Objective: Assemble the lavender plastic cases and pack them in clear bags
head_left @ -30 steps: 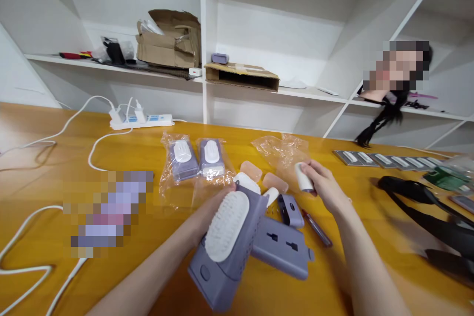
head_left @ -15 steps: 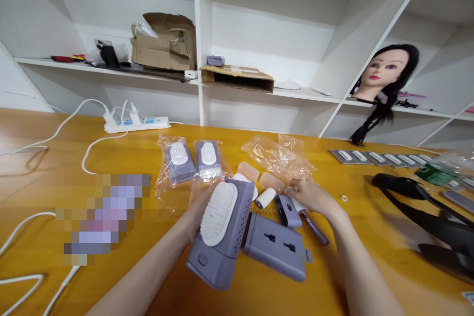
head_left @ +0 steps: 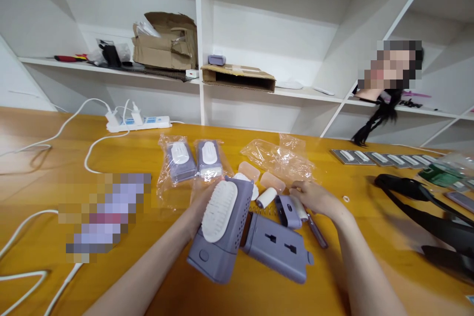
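Note:
My left hand point(head_left: 202, 205) is shut on a lilac-grey perforated device point(head_left: 229, 234) with a white bristled brush head point(head_left: 219, 211). My right hand point(head_left: 314, 197) curls over a small white cylindrical piece point(head_left: 299, 207), which rests against a small lilac-grey part point(head_left: 286, 212). A white roller point(head_left: 266, 197) lies on the table just left of that hand. Below it is a lilac-grey slotted panel point(head_left: 276, 244). A thin screwdriver point(head_left: 317, 231) lies by my right wrist. Two peach pads point(head_left: 249, 171) and two sealed plastic bags with lilac-white devices point(head_left: 180, 160) sit beyond my hands.
The orange wooden table point(head_left: 37, 143) carries a crumpled plastic bag point(head_left: 277, 158), a power strip point(head_left: 138, 123) with white cables, a pixelated patch point(head_left: 103, 217), a black strap point(head_left: 414, 197) and a row of blister cards point(head_left: 381, 159). White shelves behind hold cardboard boxes point(head_left: 166, 44).
The white roller held in my right hand a second ago now lies on the table. My right hand has moved down to the small white piece. My left hand has barely moved.

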Available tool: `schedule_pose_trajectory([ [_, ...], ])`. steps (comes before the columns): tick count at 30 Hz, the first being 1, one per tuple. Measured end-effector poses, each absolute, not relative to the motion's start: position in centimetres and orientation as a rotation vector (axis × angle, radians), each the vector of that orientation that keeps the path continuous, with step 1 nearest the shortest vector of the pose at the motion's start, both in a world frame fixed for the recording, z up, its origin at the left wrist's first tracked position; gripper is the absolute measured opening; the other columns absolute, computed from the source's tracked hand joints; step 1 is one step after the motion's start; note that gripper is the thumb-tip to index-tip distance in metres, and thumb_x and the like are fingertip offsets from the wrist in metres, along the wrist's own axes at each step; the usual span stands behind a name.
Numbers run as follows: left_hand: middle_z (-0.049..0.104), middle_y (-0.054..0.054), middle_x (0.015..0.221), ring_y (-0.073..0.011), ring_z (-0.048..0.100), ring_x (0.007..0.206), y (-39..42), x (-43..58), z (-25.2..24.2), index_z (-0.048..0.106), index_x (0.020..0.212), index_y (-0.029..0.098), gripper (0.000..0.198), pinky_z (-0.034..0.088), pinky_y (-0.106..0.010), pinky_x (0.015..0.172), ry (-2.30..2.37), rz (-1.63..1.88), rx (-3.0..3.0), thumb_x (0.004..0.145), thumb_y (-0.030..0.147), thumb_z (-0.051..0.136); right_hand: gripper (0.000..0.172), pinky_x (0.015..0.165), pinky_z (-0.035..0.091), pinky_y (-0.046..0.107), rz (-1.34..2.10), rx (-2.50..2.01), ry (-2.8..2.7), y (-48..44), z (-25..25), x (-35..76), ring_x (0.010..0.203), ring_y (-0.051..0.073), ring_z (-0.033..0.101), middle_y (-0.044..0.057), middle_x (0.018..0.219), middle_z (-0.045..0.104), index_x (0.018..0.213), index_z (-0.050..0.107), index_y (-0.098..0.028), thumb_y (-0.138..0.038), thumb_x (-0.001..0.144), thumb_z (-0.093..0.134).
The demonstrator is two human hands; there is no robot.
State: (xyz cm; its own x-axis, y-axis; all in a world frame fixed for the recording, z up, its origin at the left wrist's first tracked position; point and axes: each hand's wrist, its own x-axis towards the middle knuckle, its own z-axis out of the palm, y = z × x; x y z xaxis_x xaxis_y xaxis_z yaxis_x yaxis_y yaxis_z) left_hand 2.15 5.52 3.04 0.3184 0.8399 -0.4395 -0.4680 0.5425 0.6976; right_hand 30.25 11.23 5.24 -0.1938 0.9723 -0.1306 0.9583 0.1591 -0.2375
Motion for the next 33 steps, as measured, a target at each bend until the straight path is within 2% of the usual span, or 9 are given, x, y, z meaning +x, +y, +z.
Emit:
schedule_pose_trajectory([
  [4, 0.066, -0.004, 0.058, -0.0210, 0.062, 0.054, 5.7, 2.2, 2.6, 0.067, 0.081, 0.015, 0.054, 0.047, -0.031, 0.060, 0.985, 0.821, 0.510, 0.072, 0.066, 0.054, 0.029, 0.068, 0.040, 0.030, 0.339, -1.941, -2.346, 11.3, 5.2, 30.1, 0.081, 0.022, 0.063, 0.012, 0.086, 0.069, 0.081, 0.065, -0.017, -0.031, 0.087, 0.040],
  [9, 0.067, -0.002, 0.061, -0.0208, 0.064, 0.061, 5.7, 2.4, 2.6, 0.067, 0.082, 0.017, 0.049, 0.047, -0.029, 0.063, 1.020, 0.942, 0.547, 0.071, 0.064, 0.058, 0.029, 0.066, 0.041, 0.032, 0.265, -1.984, -2.313, 11.3, 5.3, 29.7, 0.081, 0.026, 0.064, 0.014, 0.083, 0.069, 0.080, 0.065, -0.017, -0.033, 0.086, 0.042],
  [14, 0.068, -0.003, 0.065, -0.0178, 0.062, 0.060, 5.8, 2.3, 2.8, 0.065, 0.079, 0.017, 0.039, 0.047, -0.027, 0.061, 0.959, 1.072, 0.465, 0.077, 0.055, 0.054, 0.036, 0.074, 0.043, 0.040, 0.131, -1.884, -2.177, 10.3, 5.8, 27.3, 0.086, 0.029, 0.063, 0.015, 0.092, 0.069, 0.109, 0.059, -0.016, -0.035, 0.088, 0.037],
  [17, 0.066, 0.000, 0.066, -0.0155, 0.061, 0.059, 5.6, 2.4, 2.9, 0.063, 0.087, 0.017, 0.026, 0.046, -0.025, 0.060, 0.927, 1.186, 0.471, 0.078, 0.040, 0.054, 0.044, 0.071, 0.049, 0.036, 0.562, -1.381, -2.071, 8.1, 5.7, 24.3, 0.084, 0.023, 0.063, 0.011, 0.103, 0.066, 0.125, 0.048, -0.020, -0.041, 0.087, 0.042],
  [19, 0.067, 0.001, 0.076, -0.0155, 0.062, 0.067, 5.4, 2.7, 3.1, 0.059, 0.105, 0.022, 0.031, 0.047, -0.025, 0.065, 0.902, 1.266, 0.509, 0.078, 0.037, 0.054, 0.061, 0.077, 0.052, 0.038, 0.902, -1.107, -2.071, 6.3, 5.4, 22.2, 0.097, 0.022, 0.061, 0.012, 0.132, 0.050, 0.140, 0.029, -0.026, -0.041, 0.084, 0.050],
  [22, 0.067, 0.002, 0.095, -0.0163, 0.063, 0.082, 4.8, 3.3, 3.3, 0.050, 0.120, 0.030, 0.041, 0.047, -0.026, 0.074, 0.924, 1.394, 0.633, 0.080, 0.038, 0.055, 0.093, 0.100, 0.040, 0.046, 1.060, -1.057, -2.045, 4.0, 4.6, 19.6, 0.128, 0.027, 0.040, 0.010, 0.151, 0.024, 0.147, 0.009, -0.031, -0.028, 0.073, 0.065],
  [25, 0.064, 0.001, 0.108, -0.0174, 0.060, 0.093, 4.3, 3.8, 3.2, 0.052, 0.118, 0.031, 0.036, 0.045, -0.025, 0.077, 1.042, 1.491, 0.735, 0.084, 0.041, 0.052, 0.103, 0.111, 0.022, 0.049, 1.114, -1.062, -1.951, 3.0, 3.9, 18.3, 0.140, 0.025, 0.018, 0.007, 0.155, 0.015, 0.147, 0.000, -0.030, -0.014, 0.069, 0.065],
  [29, 0.059, 0.001, 0.120, -0.0194, 0.055, 0.104, 4.2, 3.9, 2.6, 0.054, 0.118, 0.031, 0.036, 0.041, -0.026, 0.085, 1.131, 1.557, 0.757, 0.085, 0.044, 0.051, 0.097, 0.112, 0.020, 0.049, 1.111, -1.023, -1.935, 3.0, 3.5, 18.1, 0.140, 0.023, 0.021, 0.006, 0.155, 0.016, 0.147, 0.000, -0.031, -0.016, 0.074, 0.063],
  [33, 0.064, -0.002, 0.106, -0.0198, 0.060, 0.090, 4.5, 3.7, 2.6, 0.058, 0.110, 0.028, 0.035, 0.045, -0.028, 0.077, 1.013, 1.633, 0.674, 0.078, 0.041, 0.060, 0.092, 0.112, 0.019, 0.049, 1.194, -0.979, -1.868, 3.6, 3.5, 18.4, 0.140, 0.024, 0.019, 0.005, 0.155, 0.015, 0.146, 0.011, -0.032, -0.023, 0.073, 0.067],
])
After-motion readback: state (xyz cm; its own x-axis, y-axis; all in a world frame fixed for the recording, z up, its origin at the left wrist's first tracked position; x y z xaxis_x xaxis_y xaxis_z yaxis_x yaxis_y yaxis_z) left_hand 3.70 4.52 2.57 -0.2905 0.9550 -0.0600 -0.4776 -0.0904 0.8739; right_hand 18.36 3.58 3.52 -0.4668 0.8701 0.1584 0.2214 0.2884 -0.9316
